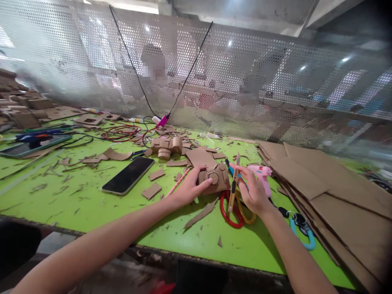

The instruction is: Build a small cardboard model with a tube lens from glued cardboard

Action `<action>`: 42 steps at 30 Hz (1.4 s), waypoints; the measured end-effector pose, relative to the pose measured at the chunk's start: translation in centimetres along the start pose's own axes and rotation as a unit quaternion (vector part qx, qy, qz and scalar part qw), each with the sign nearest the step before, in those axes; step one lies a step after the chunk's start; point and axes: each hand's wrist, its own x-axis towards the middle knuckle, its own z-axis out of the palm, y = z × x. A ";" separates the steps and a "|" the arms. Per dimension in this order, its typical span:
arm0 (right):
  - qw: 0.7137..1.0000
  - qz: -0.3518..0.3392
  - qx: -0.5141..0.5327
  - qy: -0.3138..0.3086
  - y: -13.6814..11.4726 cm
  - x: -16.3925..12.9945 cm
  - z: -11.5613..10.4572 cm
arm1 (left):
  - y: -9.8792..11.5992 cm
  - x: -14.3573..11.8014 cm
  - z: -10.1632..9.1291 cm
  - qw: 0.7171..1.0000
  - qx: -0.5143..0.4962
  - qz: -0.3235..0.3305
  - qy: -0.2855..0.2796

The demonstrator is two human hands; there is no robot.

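Observation:
My left hand point(192, 185) grips a small cardboard camera model point(218, 179) from its left side, the thumb lying over the round lens piece. Upright in the fingers of my right hand point(252, 190) is a yellow utility knife point(234, 185), just right of the model. Below and behind the knife lie scissors point(235, 223) with red and yellow handles. A pink glue gun point(263, 176) rests beyond my right hand. Another cardboard camera model point(165, 147) stands farther back on the green table point(122, 220). A striped pencil-like stick point(178, 182) lies beside my left hand.
A black phone point(128, 175) lies left of my hands. Cardboard sheets point(337, 196) are stacked at the right, near a turquoise carabiner point(309, 239). A blue glue gun point(36, 139), cables and cardboard scraps spread across the left and back. A perforated metal screen point(196, 81) stands behind.

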 end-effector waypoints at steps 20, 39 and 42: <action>0.978 0.152 0.142 0.006 0.1 0.0 1.2 | -0.1 0.1 -0.1 1.000 0.002 0.001 0.005; 0.891 0.256 0.351 0.134 -0.6 0.9 1.2 | -0.9 0.2 0.0 1.000 0.003 0.011 0.013; 0.879 0.268 0.367 0.145 -1.0 0.8 1.1 | -1.0 0.3 0.0 1.000 0.007 0.005 0.010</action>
